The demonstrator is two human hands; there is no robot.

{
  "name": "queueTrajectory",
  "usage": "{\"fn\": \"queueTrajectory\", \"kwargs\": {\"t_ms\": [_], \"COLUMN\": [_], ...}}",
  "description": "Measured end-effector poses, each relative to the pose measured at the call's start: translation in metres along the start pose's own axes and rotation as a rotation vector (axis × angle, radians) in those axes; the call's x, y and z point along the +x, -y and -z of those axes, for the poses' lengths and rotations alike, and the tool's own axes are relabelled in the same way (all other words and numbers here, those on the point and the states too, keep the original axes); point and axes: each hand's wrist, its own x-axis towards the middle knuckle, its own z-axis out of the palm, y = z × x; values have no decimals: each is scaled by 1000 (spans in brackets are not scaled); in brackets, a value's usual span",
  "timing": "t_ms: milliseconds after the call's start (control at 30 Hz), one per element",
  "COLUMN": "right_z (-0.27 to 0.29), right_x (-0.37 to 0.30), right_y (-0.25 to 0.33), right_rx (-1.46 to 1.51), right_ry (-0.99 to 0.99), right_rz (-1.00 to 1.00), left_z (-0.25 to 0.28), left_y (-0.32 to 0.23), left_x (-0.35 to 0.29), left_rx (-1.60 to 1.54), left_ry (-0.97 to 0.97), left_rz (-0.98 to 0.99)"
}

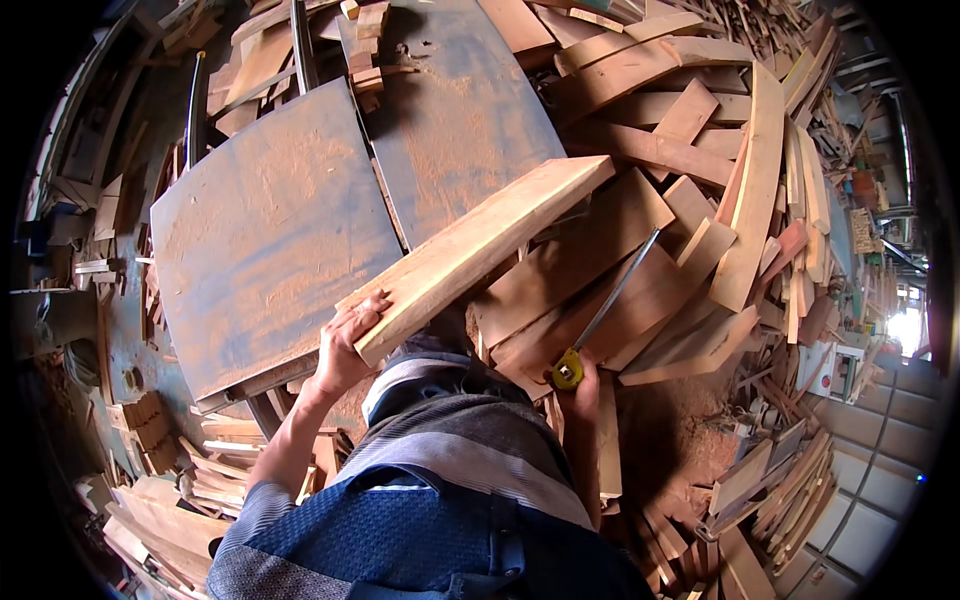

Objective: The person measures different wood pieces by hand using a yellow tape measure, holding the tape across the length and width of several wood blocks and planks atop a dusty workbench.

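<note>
A thick pale wooden board (490, 240) slants across the near edge of a metal saw table (270, 230), its far end up to the right. My left hand (352, 335) is closed round the board's near end, fingers over its top face. Lower right, my right hand (583, 385) grips a yellow tape measure (567, 371). The tape's blade (622, 285) is drawn out and points up to the right, over brown planks, apart from the board. Part of the right hand is hidden behind the tape's case.
Sawdust lies over both metal table halves, with a slot between them. Small offcuts (368, 50) rest on the far part. A big heap of loose planks (690, 130) fills the right side. Stacked wood (225, 460) stands lower left, and sawdust (690, 430) covers the floor at right.
</note>
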Motion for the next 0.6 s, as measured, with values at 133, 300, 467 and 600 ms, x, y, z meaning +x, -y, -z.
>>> {"fn": "queueTrajectory", "kwargs": {"t_ms": [133, 300, 467, 600], "right_z": [0, -4, -4, 6], "right_x": [2, 1, 3, 12], "right_y": [-4, -7, -8, -22], "right_rx": [-4, -121, -102, -291], "right_ry": [-43, 1, 33, 50], "right_rz": [-24, 18, 21, 156], "left_z": [-7, -14, -9, -10], "left_y": [15, 32, 37, 55], "left_x": [-8, -22, -21, -18], "left_rx": [-104, -244, -355, -449], "left_ry": [-74, -85, -87, -113], "left_rz": [169, 362, 471, 491]}}
